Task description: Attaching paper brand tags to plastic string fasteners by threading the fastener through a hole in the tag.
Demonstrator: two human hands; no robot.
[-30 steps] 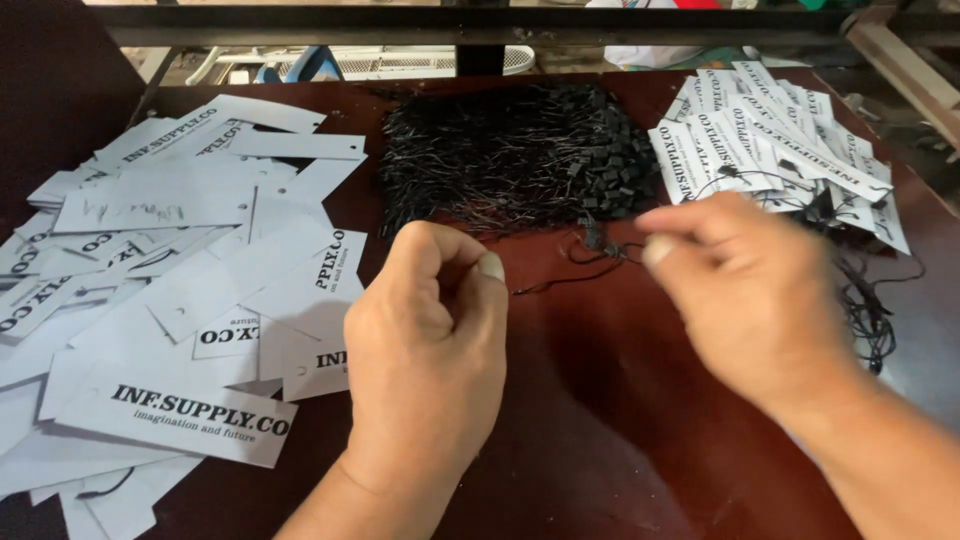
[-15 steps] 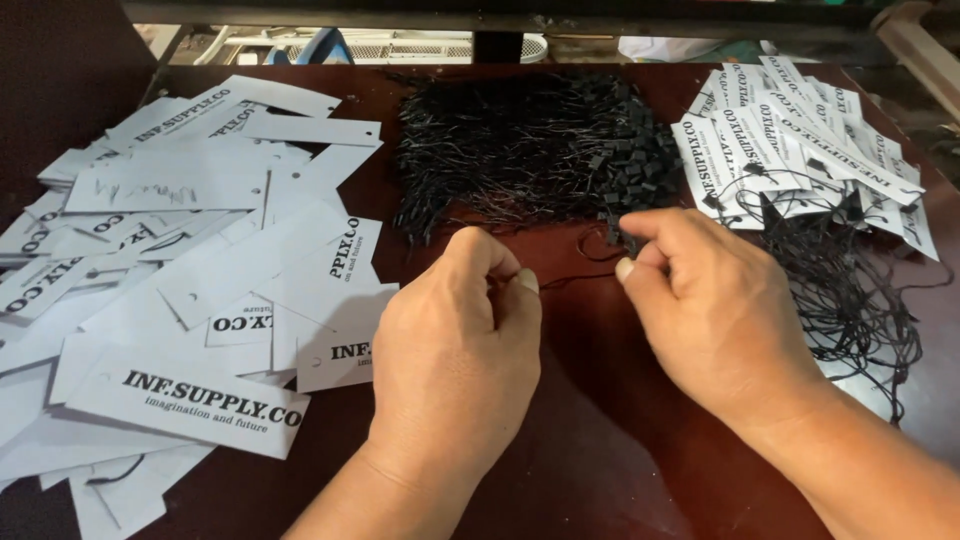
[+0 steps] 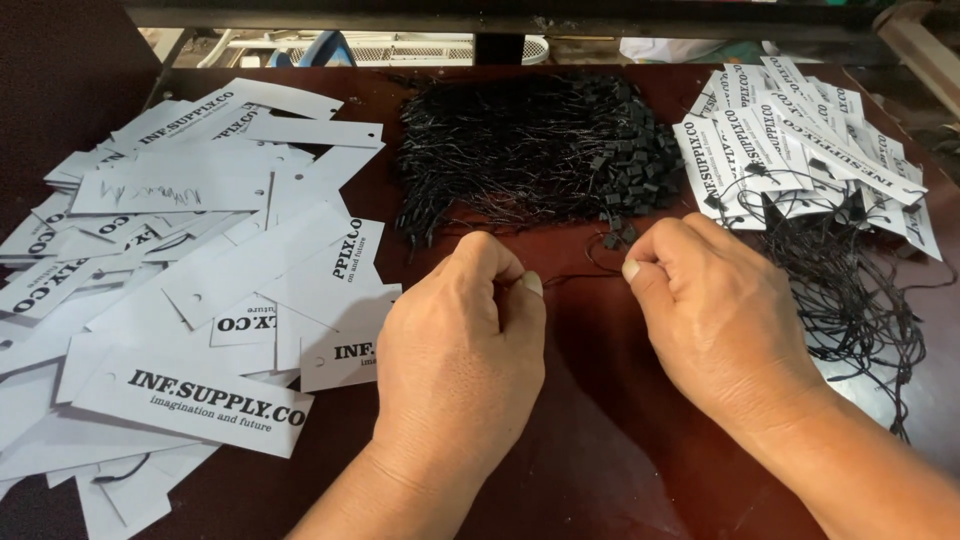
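My left hand (image 3: pixel 460 350) and my right hand (image 3: pixel 715 320) rest near the middle of a dark red table (image 3: pixel 590 470), fingers pinched. A thin black string (image 3: pixel 575 277) runs between the two hands, held at each end. Just beyond them lies a big heap of black string loops with small square clasps (image 3: pixel 535 150). A spread of white paper tags with black print (image 3: pixel 200 290) covers the table to the left of my left hand. To the right lies a pile of white tags with strings attached (image 3: pixel 800 140), their black strings (image 3: pixel 850 290) trailing beside my right hand.
The table's far edge meets a dark metal bar (image 3: pixel 500 15). A dark upright panel (image 3: pixel 60 80) stands at the far left. Beyond the table, white and blue items (image 3: pixel 330 45) show on the floor. A wooden rail (image 3: pixel 925 45) crosses the top right corner.
My right hand has come down and leftward toward my left hand, drawing the string in. The view has shifted slightly, and both hands now sit close together.
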